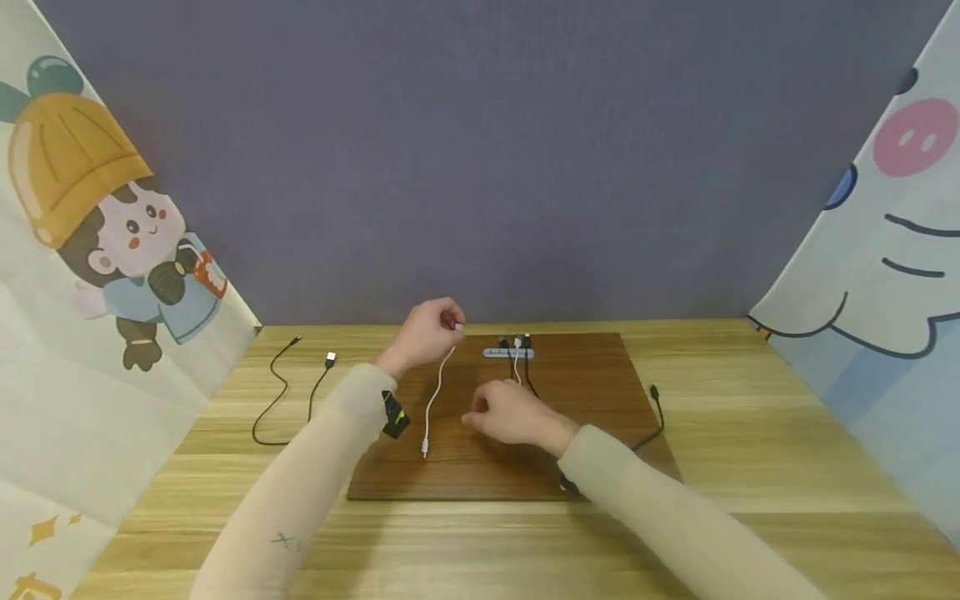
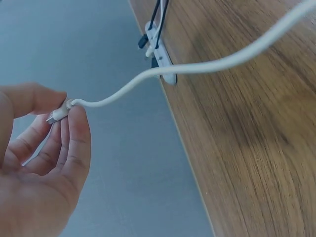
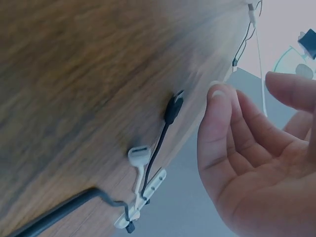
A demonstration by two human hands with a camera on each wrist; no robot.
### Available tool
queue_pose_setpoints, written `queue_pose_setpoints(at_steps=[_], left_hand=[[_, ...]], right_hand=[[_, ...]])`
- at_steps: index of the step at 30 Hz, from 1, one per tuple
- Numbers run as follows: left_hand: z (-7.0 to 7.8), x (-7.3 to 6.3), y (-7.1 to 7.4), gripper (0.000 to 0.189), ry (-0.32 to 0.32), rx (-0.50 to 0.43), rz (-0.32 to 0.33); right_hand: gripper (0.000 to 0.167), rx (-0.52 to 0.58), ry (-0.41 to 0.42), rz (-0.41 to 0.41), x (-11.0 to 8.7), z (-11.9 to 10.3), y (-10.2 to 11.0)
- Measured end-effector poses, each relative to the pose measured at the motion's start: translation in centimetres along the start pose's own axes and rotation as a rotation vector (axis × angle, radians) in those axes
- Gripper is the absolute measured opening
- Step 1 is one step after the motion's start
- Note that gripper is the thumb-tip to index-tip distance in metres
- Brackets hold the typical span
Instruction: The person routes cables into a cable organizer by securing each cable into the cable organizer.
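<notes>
My left hand (image 1: 426, 335) pinches one plug (image 2: 60, 112) of a white charging cable between thumb and fingers, above the back of a brown wooden board. From there the white cable (image 1: 430, 408) hangs down to its other end on the board. My right hand (image 1: 513, 412) hovers over the board's middle, fingers loosely bent and holding nothing. Behind it, a pale cable clip strip (image 1: 491, 353) carries a short white cable (image 1: 517, 367) and two black ones. The right wrist view shows a black plug (image 3: 173, 107) and a white plug (image 3: 139, 155) near the strip.
The brown board (image 1: 465, 467) lies on a light wooden table (image 1: 187, 500). To its left is a loose black USB cable (image 1: 282, 392); a black plug (image 1: 656, 392) pokes out on the right. A grey wall (image 1: 480, 167) rises behind, with printed curtains at both sides.
</notes>
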State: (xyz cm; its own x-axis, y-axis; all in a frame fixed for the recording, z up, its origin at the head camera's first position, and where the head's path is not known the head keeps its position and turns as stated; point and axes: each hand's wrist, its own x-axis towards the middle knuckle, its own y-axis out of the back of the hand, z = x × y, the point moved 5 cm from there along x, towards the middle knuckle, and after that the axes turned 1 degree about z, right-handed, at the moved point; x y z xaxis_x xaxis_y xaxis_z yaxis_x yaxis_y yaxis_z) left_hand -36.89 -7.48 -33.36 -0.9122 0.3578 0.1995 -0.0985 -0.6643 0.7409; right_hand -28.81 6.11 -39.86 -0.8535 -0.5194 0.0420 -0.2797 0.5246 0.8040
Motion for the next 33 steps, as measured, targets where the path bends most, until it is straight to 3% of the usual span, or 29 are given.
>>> queue_pose_setpoints(at_steps=[15, 27, 33], left_hand=[[0.6, 1.2, -0.9, 0.016, 0.001, -0.08, 0.031], [0.8, 1.7, -1.4, 0.015, 0.049, -0.156, 0.024], [0.8, 2.0, -1.6, 0.015, 0.052, -0.168, 0.03]], right_hand=[[0.032, -0.027, -0.065, -0.094, 0.0, -1.1, -1.3], [0.044, -0.097, -0.165, -0.025, 0.3, -0.2, -1.0], [0.047, -0.1, -0.173, -0.007, 0.2, 0.1, -0.6]])
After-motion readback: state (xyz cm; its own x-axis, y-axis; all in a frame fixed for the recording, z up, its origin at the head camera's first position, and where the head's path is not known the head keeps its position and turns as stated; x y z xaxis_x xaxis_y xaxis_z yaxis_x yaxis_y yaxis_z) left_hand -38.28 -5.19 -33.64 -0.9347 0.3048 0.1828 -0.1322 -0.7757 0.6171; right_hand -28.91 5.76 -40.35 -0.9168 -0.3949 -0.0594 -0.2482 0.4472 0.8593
